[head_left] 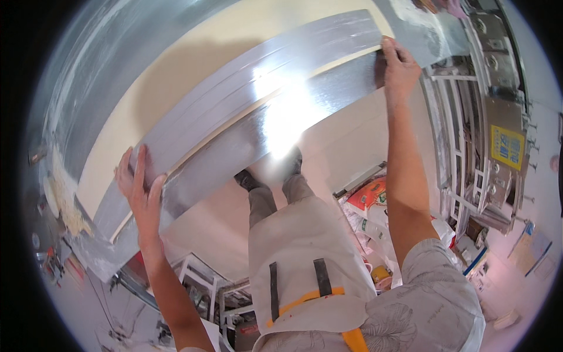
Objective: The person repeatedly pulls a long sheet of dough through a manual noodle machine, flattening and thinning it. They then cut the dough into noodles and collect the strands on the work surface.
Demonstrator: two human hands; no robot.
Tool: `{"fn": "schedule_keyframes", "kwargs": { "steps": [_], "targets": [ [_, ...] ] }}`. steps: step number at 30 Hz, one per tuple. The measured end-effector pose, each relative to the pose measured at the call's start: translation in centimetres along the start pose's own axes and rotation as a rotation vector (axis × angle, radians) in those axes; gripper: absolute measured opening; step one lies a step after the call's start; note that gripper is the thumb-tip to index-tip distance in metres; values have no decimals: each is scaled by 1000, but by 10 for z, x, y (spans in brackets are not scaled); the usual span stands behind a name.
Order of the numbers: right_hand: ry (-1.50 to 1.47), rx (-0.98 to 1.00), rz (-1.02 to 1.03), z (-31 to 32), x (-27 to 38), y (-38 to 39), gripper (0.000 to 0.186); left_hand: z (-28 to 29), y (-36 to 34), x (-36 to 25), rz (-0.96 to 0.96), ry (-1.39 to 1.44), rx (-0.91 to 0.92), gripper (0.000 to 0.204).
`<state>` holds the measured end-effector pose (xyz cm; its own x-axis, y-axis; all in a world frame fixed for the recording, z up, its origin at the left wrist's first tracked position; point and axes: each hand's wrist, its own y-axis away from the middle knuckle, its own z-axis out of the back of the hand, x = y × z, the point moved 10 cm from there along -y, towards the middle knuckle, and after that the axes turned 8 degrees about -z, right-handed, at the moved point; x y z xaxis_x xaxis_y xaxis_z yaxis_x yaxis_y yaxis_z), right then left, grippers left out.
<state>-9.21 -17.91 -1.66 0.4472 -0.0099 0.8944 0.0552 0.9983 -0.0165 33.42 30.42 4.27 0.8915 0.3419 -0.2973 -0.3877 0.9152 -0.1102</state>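
Note:
A long grey metal strip with lengthwise lines lies over a cream dough-like sheet, along the near edge of the steel table. A narrow cream band shows along the strip's near side. My left hand grips the strip near its left end, fingers bent over it and thumb at the near edge. My right hand pinches the strip's right end with bent fingers. Glare hides part of the middle.
My feet stand on the pale floor below the table edge. At the right are a steel machine with a yellow sign and white racks. Printed sacks lie low beside my right arm. Pale crumbs sit at the table's left end.

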Motion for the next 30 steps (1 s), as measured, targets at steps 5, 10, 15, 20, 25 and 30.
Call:
{"fn": "schedule_keyframes", "kwargs": {
  "steps": [5,10,15,20,25,30],
  "targets": [
    [-120,20,14,-3,-1,2,36,2,-5,6,-11,4,10,69],
    [-146,30,66,-8,4,5,33,3,-3,8,-5,-33,8,70],
    [83,51,-38,-9,-21,-13,36,-7,11,25,1,-30,-31,74],
    [-97,96,-220,3,-54,-20,44,-2,8,22,-58,4,-68,72],
    [-162,97,-41,-9,-19,2,44,0,18,27,-36,7,-116,67],
    [-206,103,-110,-11,-27,-2,39,-6,18,24,-28,-8,-104,71]
  ]
}}
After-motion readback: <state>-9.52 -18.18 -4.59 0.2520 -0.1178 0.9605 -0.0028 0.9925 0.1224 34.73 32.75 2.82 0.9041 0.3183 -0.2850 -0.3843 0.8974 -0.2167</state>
